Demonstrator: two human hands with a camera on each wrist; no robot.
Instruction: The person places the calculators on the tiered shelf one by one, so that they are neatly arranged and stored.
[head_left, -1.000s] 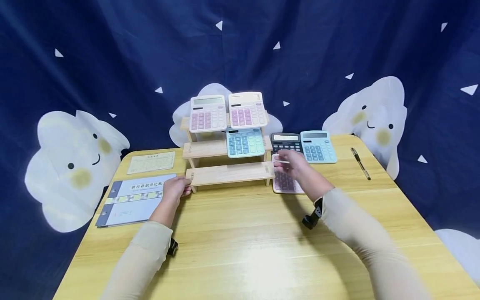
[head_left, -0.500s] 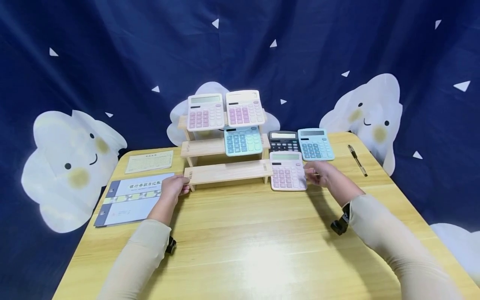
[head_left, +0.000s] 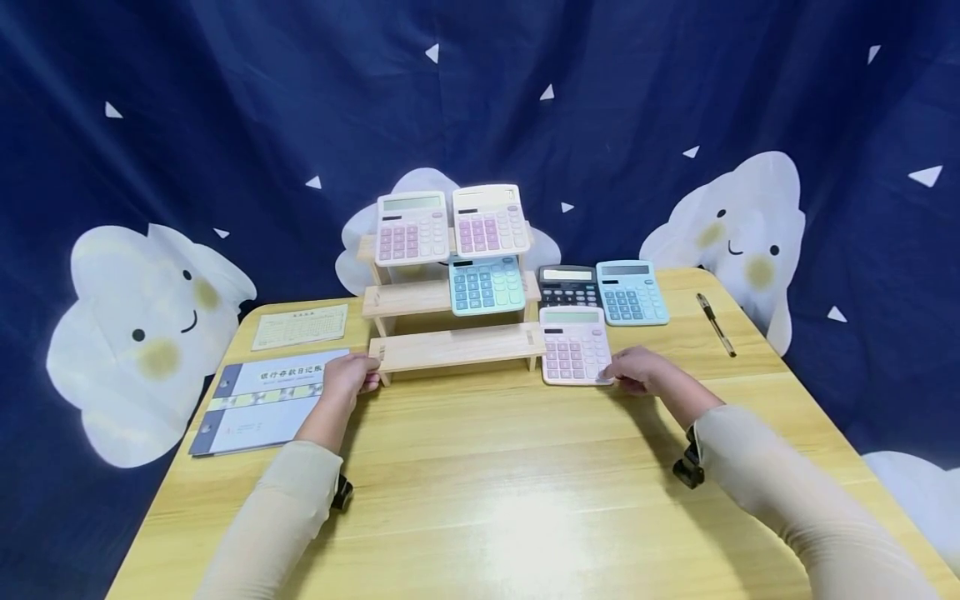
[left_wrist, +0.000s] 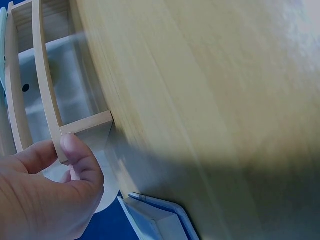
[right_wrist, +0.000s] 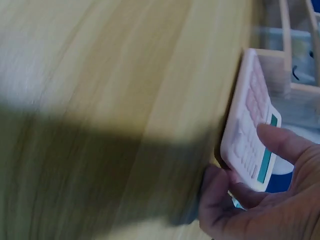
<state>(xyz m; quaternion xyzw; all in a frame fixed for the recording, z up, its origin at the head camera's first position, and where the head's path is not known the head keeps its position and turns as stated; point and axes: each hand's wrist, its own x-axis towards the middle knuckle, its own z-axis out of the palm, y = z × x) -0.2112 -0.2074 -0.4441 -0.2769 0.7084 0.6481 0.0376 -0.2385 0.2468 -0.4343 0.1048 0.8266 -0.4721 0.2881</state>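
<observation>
My left hand (head_left: 349,374) pinches the left end of the lowest step of a three-tier wooden stand (head_left: 457,347), thumb on the board in the left wrist view. On the table at the stand's right end lies a pink calculator (head_left: 576,347). My right hand (head_left: 637,372) is at its lower right corner. In the right wrist view the thumb (right_wrist: 282,142) reaches over the calculator's face while the fingers curl at its side edge. Two white calculators with pink keys (head_left: 413,229) sit on the top step, and a blue calculator (head_left: 487,286) on the middle one.
Behind the pink calculator lie a black calculator (head_left: 568,286) and another blue calculator (head_left: 632,292). A pen (head_left: 716,324) is farther right. At the left lie a ledger book (head_left: 262,417) and a printed slip (head_left: 300,326). A dark blue curtain (head_left: 480,100) hangs behind the table.
My right hand has moved from above the pink calculator around to its right side, then to its lower right corner. The left hand has stayed on the stand.
</observation>
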